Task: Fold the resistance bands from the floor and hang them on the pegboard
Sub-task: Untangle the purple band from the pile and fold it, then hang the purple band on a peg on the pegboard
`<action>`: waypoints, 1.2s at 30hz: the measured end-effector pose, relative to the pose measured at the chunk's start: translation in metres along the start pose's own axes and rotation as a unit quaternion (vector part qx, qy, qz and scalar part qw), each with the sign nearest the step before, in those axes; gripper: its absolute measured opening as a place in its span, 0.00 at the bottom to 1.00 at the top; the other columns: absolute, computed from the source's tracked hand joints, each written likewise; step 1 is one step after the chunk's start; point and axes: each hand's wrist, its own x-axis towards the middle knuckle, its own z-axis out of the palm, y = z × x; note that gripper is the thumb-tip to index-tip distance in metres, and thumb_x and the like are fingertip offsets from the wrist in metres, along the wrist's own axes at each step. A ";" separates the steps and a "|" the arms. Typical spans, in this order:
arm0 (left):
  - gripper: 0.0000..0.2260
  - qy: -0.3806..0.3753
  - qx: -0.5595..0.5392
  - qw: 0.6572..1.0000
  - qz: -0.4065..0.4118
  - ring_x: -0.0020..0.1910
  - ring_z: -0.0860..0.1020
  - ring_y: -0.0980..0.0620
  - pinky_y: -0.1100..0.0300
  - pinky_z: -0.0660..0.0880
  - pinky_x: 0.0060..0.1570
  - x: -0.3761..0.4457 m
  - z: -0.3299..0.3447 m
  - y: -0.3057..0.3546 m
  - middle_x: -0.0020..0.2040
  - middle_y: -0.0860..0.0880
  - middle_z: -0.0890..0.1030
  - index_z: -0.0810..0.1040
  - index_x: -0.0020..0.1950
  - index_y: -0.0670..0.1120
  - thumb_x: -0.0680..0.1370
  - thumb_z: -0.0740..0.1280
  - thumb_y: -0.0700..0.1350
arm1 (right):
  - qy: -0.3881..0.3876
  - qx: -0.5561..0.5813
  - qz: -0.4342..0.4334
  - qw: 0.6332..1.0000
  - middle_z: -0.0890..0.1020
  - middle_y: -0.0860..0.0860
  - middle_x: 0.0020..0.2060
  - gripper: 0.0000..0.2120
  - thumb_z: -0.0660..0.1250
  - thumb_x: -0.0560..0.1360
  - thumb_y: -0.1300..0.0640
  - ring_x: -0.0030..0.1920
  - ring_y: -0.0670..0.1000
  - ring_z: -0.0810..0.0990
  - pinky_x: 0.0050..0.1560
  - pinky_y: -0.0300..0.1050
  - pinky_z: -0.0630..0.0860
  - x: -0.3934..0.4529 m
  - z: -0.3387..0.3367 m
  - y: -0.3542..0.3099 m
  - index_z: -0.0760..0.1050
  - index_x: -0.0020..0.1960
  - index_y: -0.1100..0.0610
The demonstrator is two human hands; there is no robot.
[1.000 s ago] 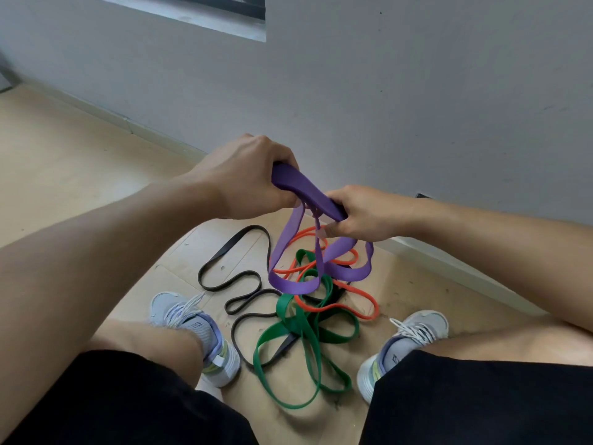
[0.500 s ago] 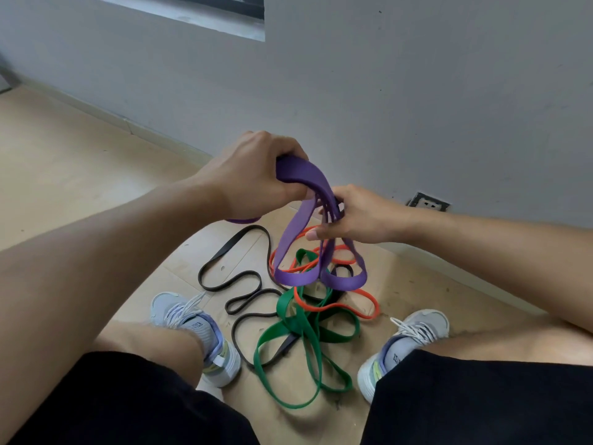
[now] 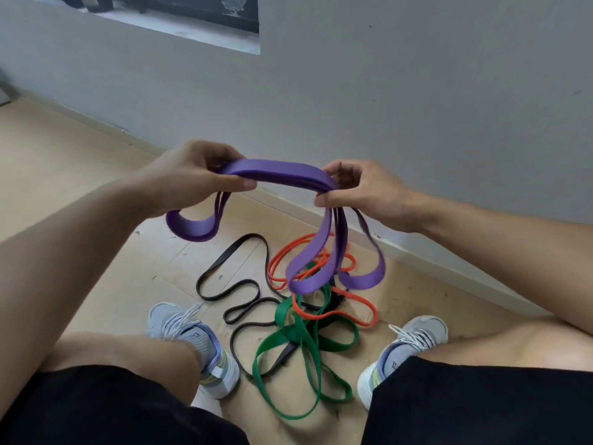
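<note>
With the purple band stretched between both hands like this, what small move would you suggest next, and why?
Probably bring the right hand toward the left hand, doubling the purple band over once more. Both hands grip its layered span, but loops hang loose below each hand, so it looks too long to hang neatly. The black, orange and green bands lie on the floor.

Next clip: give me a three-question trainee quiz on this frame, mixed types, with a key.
1. True or false: both hands grip the purple band.
2. Which band lies on the floor nearest the left shoe? A) orange B) black C) green
3. Fill in: the purple band's folded loops hang lower below the ____ hand.

Key:
1. True: left hand and right hand each hold it.
2. B, the black band.
3. right
</note>
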 end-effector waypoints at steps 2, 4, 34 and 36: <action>0.18 -0.019 -0.021 1.000 -0.009 0.43 0.82 0.51 0.55 0.74 0.52 0.001 0.003 -0.004 0.43 0.49 0.86 0.83 0.53 0.49 0.67 0.75 0.55 | 0.008 -0.012 -0.013 1.000 0.88 0.51 0.44 0.12 0.80 0.71 0.60 0.43 0.47 0.85 0.48 0.38 0.80 -0.003 -0.002 -0.006 0.83 0.53 0.53; 0.18 -0.030 -0.040 0.999 -0.018 0.43 0.83 0.50 0.55 0.75 0.51 0.004 0.011 -0.004 0.45 0.48 0.87 0.82 0.54 0.48 0.68 0.78 0.51 | 0.025 -0.013 -0.024 0.999 0.89 0.52 0.47 0.13 0.80 0.71 0.58 0.47 0.50 0.87 0.54 0.43 0.83 -0.005 -0.004 -0.009 0.85 0.54 0.53; 0.09 0.197 -0.106 0.952 0.208 0.44 0.83 0.58 0.66 0.77 0.42 0.025 0.072 0.143 0.45 0.61 0.84 0.82 0.55 0.54 0.76 0.75 0.48 | 0.246 0.017 -0.161 0.956 0.88 0.47 0.49 0.13 0.78 0.73 0.58 0.51 0.48 0.86 0.54 0.42 0.81 -0.080 -0.070 -0.084 0.83 0.57 0.50; 0.09 0.186 -0.105 0.954 0.213 0.44 0.84 0.56 0.62 0.80 0.44 0.026 0.066 0.162 0.45 0.59 0.85 0.84 0.54 0.54 0.75 0.76 0.48 | 0.263 -0.010 -0.171 0.949 0.88 0.45 0.49 0.12 0.78 0.74 0.56 0.50 0.48 0.86 0.56 0.48 0.82 -0.088 -0.080 -0.096 0.85 0.56 0.47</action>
